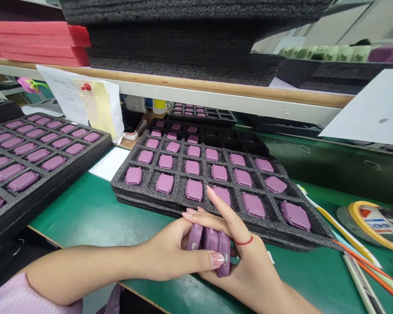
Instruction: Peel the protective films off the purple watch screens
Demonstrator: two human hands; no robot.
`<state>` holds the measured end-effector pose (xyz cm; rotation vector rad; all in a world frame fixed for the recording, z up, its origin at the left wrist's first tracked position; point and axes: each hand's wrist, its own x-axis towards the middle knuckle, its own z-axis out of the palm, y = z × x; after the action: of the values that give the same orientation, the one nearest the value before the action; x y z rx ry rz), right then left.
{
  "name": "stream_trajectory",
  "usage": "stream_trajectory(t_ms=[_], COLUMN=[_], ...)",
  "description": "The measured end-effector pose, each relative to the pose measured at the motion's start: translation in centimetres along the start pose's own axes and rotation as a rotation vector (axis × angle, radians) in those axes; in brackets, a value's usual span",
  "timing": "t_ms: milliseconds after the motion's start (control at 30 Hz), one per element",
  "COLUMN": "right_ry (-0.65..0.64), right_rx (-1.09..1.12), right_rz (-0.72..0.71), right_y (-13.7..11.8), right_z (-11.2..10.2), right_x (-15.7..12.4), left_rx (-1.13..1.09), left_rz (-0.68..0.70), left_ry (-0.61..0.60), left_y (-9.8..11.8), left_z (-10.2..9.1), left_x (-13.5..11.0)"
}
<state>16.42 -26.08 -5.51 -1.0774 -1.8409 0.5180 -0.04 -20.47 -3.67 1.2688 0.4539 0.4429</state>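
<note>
Above the near edge of the green table, my hands are together around a small stack of purple watch cases (211,240) standing on edge. My left hand (170,253) is closed on them from the left, its thumb across their near side. Around the stack's right side and underneath curves my right hand (249,257), with a red ring on one finger and its index finger extended towards the tray. Parts of the cases are hidden by fingers. Just beyond lies a black foam tray (180,201) with more purple watch cases (194,190) lying in its compartments; several back-right compartments look dark.
Another foam tray (85,168) of purple cases sits at left. At right are a toothbrush (343,226), a tape roll (350,218) and a box cutter (360,279). Overhead, a shelf (190,93) carries black foam stacks and red foam sheets (42,43).
</note>
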Motion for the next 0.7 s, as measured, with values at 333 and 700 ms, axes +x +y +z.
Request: stream_trajectory(t_ms=[333, 700], right_ry=[0.007, -0.035], right_rx=[-0.065, -0.028], right_rz=[-0.053, -0.08], right_y=[0.01, 0.32], right_z=[0.63, 0.41], right_x=[-0.17, -0.31], left_rx=[0.084, 0.116], left_rz=[0.08, 0.097], left_ry=[0.027, 0.022], left_y=[-0.24, -0.32], left_z=[0.2, 0.24], left_x=[0.11, -0.16])
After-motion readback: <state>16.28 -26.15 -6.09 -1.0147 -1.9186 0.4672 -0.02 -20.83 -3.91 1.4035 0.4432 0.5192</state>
